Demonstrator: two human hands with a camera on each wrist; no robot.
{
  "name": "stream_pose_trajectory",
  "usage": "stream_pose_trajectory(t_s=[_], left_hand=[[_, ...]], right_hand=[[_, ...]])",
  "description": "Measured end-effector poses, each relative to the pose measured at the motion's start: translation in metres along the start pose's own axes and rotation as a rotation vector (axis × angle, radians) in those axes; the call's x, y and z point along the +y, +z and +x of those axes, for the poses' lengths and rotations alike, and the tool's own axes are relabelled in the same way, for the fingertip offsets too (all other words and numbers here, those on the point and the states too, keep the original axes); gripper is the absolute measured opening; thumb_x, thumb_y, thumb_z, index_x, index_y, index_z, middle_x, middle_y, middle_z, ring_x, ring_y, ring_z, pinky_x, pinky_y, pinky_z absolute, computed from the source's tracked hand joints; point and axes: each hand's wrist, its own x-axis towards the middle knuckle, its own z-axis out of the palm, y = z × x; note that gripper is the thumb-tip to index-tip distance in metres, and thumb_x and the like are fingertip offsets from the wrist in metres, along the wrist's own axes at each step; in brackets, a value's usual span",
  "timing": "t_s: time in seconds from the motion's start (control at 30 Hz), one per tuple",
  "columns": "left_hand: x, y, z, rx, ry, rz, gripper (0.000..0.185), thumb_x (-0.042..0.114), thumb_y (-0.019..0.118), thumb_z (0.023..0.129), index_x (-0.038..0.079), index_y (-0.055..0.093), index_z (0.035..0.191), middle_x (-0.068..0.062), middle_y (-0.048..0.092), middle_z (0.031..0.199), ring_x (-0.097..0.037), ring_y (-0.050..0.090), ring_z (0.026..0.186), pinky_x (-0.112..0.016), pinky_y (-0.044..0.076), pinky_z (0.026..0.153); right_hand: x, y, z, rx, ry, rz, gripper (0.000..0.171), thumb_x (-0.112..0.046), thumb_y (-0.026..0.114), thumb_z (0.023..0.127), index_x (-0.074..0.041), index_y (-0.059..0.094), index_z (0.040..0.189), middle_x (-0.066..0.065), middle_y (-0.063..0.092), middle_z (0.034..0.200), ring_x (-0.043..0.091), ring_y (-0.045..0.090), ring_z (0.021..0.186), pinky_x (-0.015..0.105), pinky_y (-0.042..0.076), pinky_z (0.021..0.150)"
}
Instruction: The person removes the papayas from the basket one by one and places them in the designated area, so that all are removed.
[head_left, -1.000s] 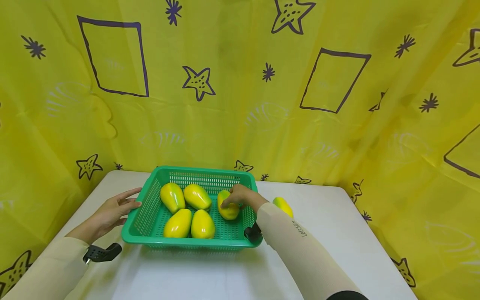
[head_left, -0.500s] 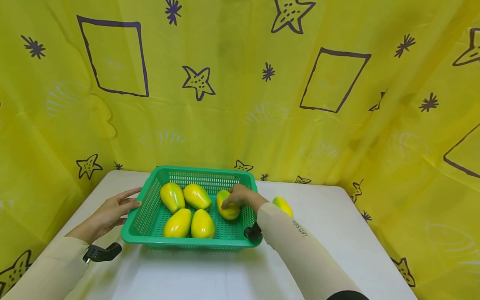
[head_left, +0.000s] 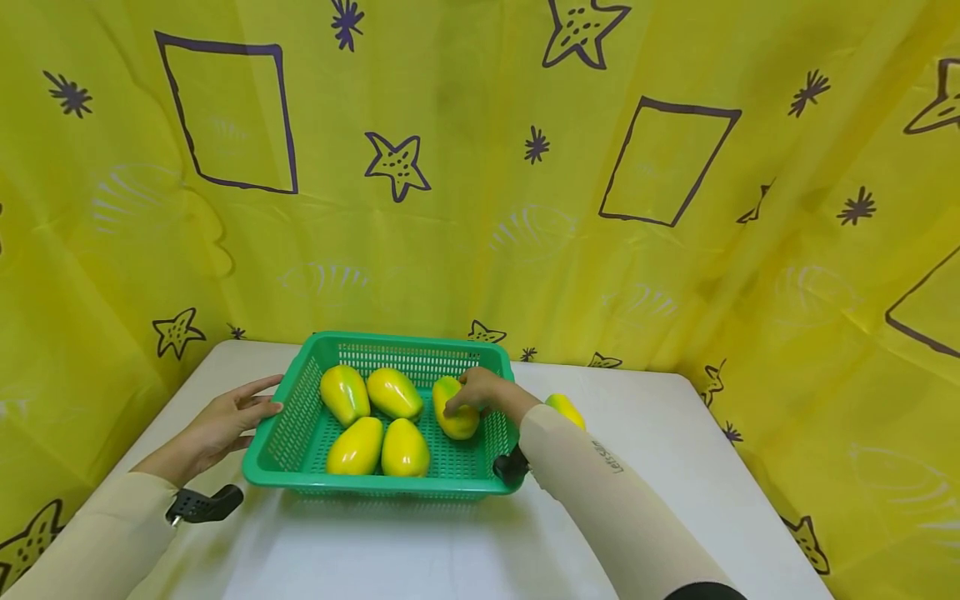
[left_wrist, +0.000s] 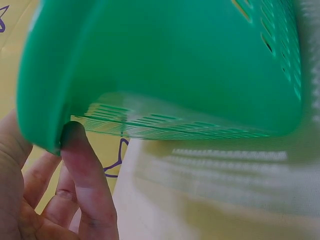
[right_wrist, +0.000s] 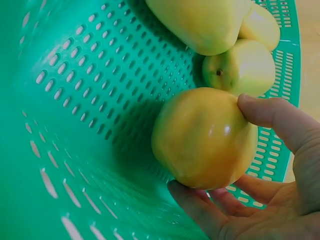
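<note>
A green plastic basket (head_left: 375, 482) with slotted walls stands on the table. My left hand (head_left: 225, 423) pinches its left rim, a fingertip (left_wrist: 75, 132) tucked under the lip in the left wrist view. Inside the basket's right side, my right hand (head_left: 482, 392) grips a yellow-green mango (head_left: 454, 421). In the right wrist view the thumb (right_wrist: 270, 112) presses one side of this mango (right_wrist: 202, 140) and the fingers curl under the other. Several more mangoes lie in the basket's left and middle, among them one at the back (head_left: 393, 393) and one in front (head_left: 406, 448).
Another mango (head_left: 566, 408) lies on the white table (head_left: 652, 467) right of the basket, partly hidden by the right sleeve. A yellow curtain (head_left: 465, 250) with stars and fish hangs behind and along both sides.
The mango in my right hand has shifted very slightly up and away from the basket floor's front. My right forearm has moved a little to the right. My left hand keeps its place.
</note>
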Motion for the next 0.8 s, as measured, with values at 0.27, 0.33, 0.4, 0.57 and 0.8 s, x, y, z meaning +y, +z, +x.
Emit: stream_pose_trajectory(t_s=[0.27, 0.33, 0.4, 0.57, 0.8], left_hand=[[0.001, 0.001, -0.001, -0.004, 0.003, 0.006, 0.076, 0.032, 0.056, 0.101, 0.007, 0.013, 0.158, -0.031, 0.039, 0.143, -0.011, 0.064, 0.098, -0.034, 0.058, 0.082], [0.002, 0.001, -0.001, -0.004, 0.002, 0.005, 0.076, 0.032, 0.056, 0.101, 0.007, 0.013, 0.158, -0.031, 0.039, 0.143, -0.011, 0.064, 0.098, -0.034, 0.058, 0.082], [0.002, 0.001, -0.001, -0.004, 0.002, 0.006, 0.076, 0.032, 0.057, 0.101, 0.007, 0.013, 0.158, -0.031, 0.039, 0.143, -0.010, 0.064, 0.097, -0.034, 0.058, 0.082], [0.002, 0.001, -0.001, -0.003, -0.003, -0.001, 0.077, 0.032, 0.057, 0.101, 0.007, 0.013, 0.158, -0.032, 0.037, 0.144, -0.009, 0.064, 0.097, -0.033, 0.058, 0.081], [0.002, 0.000, -0.001, -0.011, 0.001, -0.012, 0.076, 0.031, 0.056, 0.101, 0.006, 0.012, 0.158, -0.032, 0.037, 0.144, -0.009, 0.065, 0.096, -0.033, 0.058, 0.080]], right_hand=[[0.001, -0.003, -0.007, -0.052, -0.025, 0.066, 0.078, -0.019, 0.078, 0.081, 0.003, 0.041, 0.146, 0.020, 0.045, 0.145, 0.035, 0.053, 0.124, 0.049, 0.053, 0.094], [0.001, -0.004, -0.009, -0.070, -0.028, 0.093, 0.078, -0.018, 0.078, 0.081, 0.002, 0.041, 0.147, 0.020, 0.045, 0.145, 0.036, 0.052, 0.125, 0.050, 0.052, 0.095], [0.001, -0.006, -0.011, -0.084, -0.024, 0.116, 0.079, -0.018, 0.078, 0.081, 0.001, 0.040, 0.147, 0.020, 0.045, 0.145, 0.036, 0.052, 0.126, 0.050, 0.052, 0.096], [0.002, -0.007, -0.012, -0.113, -0.024, 0.167, 0.079, -0.016, 0.079, 0.081, 0.001, 0.039, 0.147, 0.020, 0.042, 0.147, 0.035, 0.051, 0.126, 0.048, 0.052, 0.095], [0.006, -0.007, -0.018, -0.134, -0.024, 0.240, 0.078, -0.014, 0.079, 0.080, -0.002, 0.040, 0.146, 0.020, 0.040, 0.147, 0.034, 0.050, 0.124, 0.048, 0.052, 0.095]])
